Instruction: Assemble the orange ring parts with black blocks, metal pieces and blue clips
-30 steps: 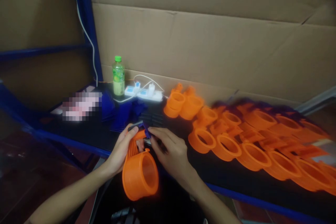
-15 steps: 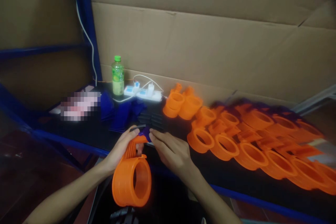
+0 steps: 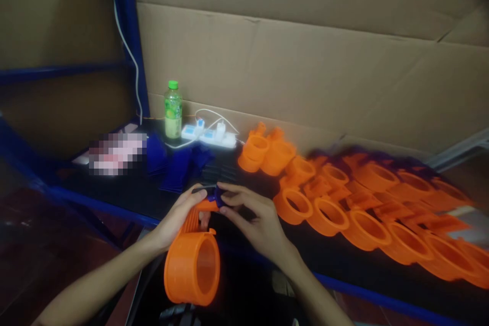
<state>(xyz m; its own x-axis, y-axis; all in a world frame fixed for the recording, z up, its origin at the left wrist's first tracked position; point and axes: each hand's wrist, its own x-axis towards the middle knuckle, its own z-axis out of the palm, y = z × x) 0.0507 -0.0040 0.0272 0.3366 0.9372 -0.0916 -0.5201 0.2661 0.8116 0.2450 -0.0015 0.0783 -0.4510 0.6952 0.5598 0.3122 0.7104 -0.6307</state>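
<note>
An orange plastic tape dispenser (image 3: 191,267) hangs ring-down in front of me, just past the table's near edge. My left hand (image 3: 179,216) is closed around its upper end, thumb on top. At that end sits a small dark blue plastic piece (image 3: 218,196), with a thin dark strip beside it. My right hand (image 3: 255,216) pinches the blue piece from the right between thumb and fingers. Exactly how the blue piece joins the orange body is hidden by my fingers.
Several orange dispensers (image 3: 367,229) stand in rows on the right of the black table. Flat blue pieces (image 3: 178,169) and black strips (image 3: 219,173) lie behind my hands. Farther back are a green-capped bottle (image 3: 173,112) and a white power strip (image 3: 209,135).
The fingers of my right hand have shifted and spread a little around the blue piece, which now shows more upright. My left hand keeps its hold, and the orange ring hangs slightly lower.
</note>
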